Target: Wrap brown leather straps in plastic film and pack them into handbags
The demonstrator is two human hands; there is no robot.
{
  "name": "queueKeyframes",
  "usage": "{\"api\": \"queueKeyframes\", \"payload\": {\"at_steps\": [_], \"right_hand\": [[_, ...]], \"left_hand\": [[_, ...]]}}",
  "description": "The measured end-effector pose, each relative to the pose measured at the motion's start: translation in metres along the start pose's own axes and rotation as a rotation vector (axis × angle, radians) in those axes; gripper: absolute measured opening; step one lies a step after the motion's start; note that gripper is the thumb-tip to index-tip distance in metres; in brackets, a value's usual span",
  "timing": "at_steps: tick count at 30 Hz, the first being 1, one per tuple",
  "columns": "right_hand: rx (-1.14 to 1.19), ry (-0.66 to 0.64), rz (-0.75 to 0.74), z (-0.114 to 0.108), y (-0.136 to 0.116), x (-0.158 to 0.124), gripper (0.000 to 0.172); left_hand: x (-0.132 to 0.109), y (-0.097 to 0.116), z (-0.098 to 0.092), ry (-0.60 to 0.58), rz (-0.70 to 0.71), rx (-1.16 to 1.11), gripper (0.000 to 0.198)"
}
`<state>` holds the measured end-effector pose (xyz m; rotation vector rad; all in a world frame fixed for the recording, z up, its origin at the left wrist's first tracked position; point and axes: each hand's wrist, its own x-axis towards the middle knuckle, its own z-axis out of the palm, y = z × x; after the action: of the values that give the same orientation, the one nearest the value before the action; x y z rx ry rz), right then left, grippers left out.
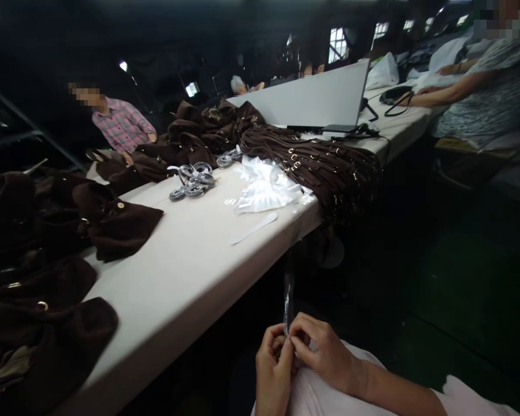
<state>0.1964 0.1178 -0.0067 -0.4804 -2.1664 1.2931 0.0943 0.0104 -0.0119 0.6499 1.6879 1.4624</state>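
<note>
Low in the view, my left hand (275,367) and my right hand (323,349) meet above my lap. Both pinch the lower end of a narrow strip of shiny clear plastic (288,300). The strip rises from my fingertips toward the table edge, and its upper part is lost in the dark. Whether something lies inside the plastic I cannot tell. On the table nearby is a pile of clear plastic sleeves (264,188), with a white paper strip (255,228) in front of it. Several coiled, plastic-wrapped straps (194,180) lie to its left.
A long pale table (156,271) runs diagonally. Dark brown bags (117,219) crowd its left side and back. Brown straps with gold buckles (325,164) hang over the edge. A white divider (307,95) stands behind. One person (121,124) is at left, another (481,92) at right.
</note>
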Motion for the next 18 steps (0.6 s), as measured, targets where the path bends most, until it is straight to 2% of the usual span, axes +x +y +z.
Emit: {"api": "queueKeyframes", "payload": {"at_steps": [5, 7, 10, 14, 16, 18], "right_hand": [[-0.095, 0.184, 0.084, -0.018, 0.009, -0.002, 0.013], [-0.133, 0.207, 0.087, -0.025, 0.01, -0.009, 0.015], [-0.163, 0.124, 0.103, -0.033, 0.005, -0.027, 0.017], [-0.133, 0.01, 0.239, -0.045, -0.006, -0.052, 0.013], [-0.119, -0.001, 0.293, -0.051, -0.008, -0.06, 0.011], [-0.111, 0.006, 0.316, -0.054, -0.008, -0.067, 0.01]], "left_hand": [[-0.007, 0.009, 0.0, -0.08, 0.111, 0.208, 0.034], [-0.008, 0.014, 0.005, -0.095, 0.174, 0.265, 0.029], [-0.005, 0.014, 0.014, -0.137, 0.279, 0.301, 0.026], [0.004, -0.002, 0.028, -0.249, 0.374, 0.414, 0.025], [0.005, -0.011, 0.033, -0.275, 0.345, 0.472, 0.025], [0.003, -0.018, 0.036, -0.265, 0.288, 0.488, 0.041]]}}
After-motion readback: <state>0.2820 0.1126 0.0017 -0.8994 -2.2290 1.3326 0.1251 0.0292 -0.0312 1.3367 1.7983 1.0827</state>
